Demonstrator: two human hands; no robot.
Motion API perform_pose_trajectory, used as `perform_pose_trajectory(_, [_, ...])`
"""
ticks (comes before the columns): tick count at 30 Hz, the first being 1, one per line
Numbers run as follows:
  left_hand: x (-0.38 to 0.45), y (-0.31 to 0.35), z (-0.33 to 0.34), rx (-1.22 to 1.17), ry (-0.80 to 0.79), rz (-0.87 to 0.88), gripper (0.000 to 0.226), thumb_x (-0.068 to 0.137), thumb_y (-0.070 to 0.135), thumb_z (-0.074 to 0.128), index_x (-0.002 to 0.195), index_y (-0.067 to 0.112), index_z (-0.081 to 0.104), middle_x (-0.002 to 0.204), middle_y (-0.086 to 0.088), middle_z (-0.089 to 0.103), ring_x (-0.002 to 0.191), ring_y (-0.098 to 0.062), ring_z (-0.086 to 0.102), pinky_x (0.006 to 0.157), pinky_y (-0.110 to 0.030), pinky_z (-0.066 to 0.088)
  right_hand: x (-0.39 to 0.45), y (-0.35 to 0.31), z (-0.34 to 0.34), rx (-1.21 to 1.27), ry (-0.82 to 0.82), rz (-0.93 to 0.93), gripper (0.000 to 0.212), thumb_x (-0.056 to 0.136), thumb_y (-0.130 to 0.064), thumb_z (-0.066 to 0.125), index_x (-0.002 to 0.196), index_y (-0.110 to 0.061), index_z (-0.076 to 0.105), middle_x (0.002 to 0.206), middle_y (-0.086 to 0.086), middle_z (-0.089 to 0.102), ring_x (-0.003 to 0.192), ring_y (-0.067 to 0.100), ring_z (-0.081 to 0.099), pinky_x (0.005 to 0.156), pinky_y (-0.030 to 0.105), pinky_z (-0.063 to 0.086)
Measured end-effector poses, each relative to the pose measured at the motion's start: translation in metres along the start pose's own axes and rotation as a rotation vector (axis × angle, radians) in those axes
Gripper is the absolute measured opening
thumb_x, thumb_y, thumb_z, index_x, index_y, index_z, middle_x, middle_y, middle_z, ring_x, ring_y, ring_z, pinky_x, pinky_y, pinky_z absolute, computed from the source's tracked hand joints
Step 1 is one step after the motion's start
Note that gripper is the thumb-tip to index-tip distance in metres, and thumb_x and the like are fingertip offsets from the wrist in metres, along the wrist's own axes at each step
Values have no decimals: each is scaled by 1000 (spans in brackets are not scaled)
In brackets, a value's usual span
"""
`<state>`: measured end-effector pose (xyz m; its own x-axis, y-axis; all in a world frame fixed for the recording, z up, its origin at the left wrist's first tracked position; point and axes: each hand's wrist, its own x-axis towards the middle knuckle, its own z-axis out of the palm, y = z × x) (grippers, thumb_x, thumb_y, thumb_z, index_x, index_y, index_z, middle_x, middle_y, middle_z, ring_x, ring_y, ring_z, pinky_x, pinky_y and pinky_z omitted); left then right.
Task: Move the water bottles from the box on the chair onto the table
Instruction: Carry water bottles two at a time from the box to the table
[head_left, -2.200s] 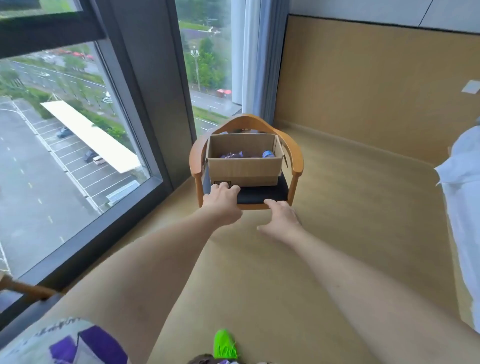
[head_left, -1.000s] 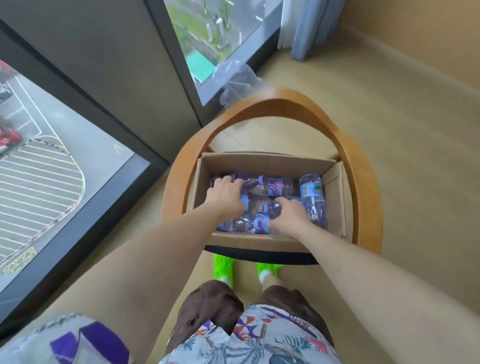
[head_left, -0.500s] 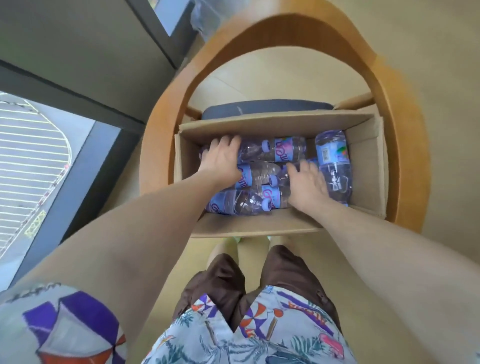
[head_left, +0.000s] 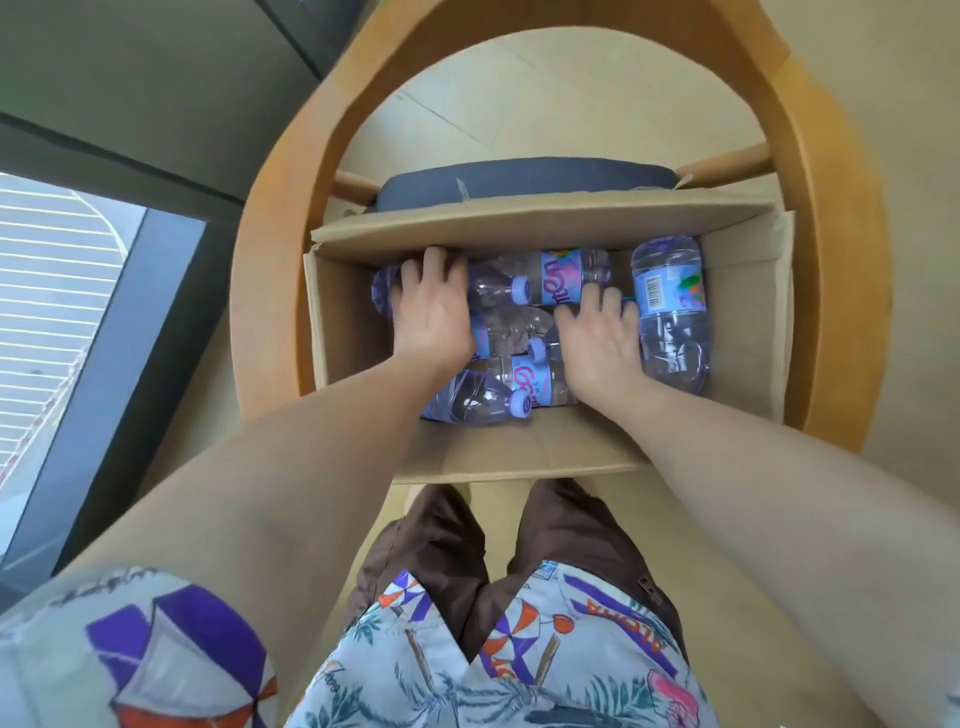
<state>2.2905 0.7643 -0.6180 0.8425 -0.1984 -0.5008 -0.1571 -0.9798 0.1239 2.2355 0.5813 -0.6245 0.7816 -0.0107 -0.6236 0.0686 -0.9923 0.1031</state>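
- Chair (head_left: 291, 171), wooden, curved back, carries the box.
- Box (head_left: 519, 452), cardboard, open, on the seat; water bottles (head_left: 670, 312) lie inside.
- Left hand (head_left: 431, 312), at 10 o'clock in the box, fingers curled over a bottle.
- Right hand (head_left: 597, 338), toward 2 o'clock, fingers curled onto bottles.

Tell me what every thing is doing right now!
Box: open, on the chair.
Water bottles: lying in the box, caps on.
Left hand: fingers curled over a bottle at the box's far left.
Right hand: laid on the middle bottles.
Chair: upright, holding the box.
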Motion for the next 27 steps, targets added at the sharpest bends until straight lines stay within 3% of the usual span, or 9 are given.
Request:
perform_pose_trajectory(5, [0,-2,2,-10,47,13,66,68,11,76,128,11,50,126,-15,48,113,-39,47,95,-51,40,-2,8,8,33,58,-51,50,71,-2,65,120,-10,58,121,19,47,111,41,46,100,49,37])
perform_pose_trajectory(10, [4,-3,-9,-62,-17,12,55,73,9,74,121,5,47,118,-19,57,108,-42,55,88,-46,43,-10,18,18,81,91,-129,58,69,-2,70,125,-7,53,122,20,51,114,39,49,111,50,31])
perform_pose_trajectory(13, [7,-5,-20,7,-51,55,62,73,18,79,127,12,49,118,-18,55,107,-42,52,84,-49,49,-16,26,16,149,102,-186,57,71,-6,74,124,-9,54,120,16,55,114,35,50,107,46,35])
perform_pose_trajectory(18, [-15,-1,-31,-56,-6,-11,47,80,21,75,123,20,55,118,-15,46,106,-40,46,82,-52,51,-31,31,1,323,123,-232,62,67,-10,75,125,-11,52,115,12,55,108,35,53,91,45,41])
perform_pose_trajectory(23, [-39,8,-60,-177,21,-116,62,69,26,84,122,22,53,117,-11,45,103,-35,49,86,-44,49,-35,35,-25,521,147,-178,67,72,-15,72,137,-17,52,120,13,53,110,39,53,92,44,42])
perform_pose_trajectory(27, [-61,15,-80,-328,96,-208,66,64,28,85,122,20,55,117,-9,53,108,-32,54,90,-38,46,-41,38,-49,691,233,-173,68,72,-28,79,134,-21,53,116,13,51,109,37,52,91,39,42])
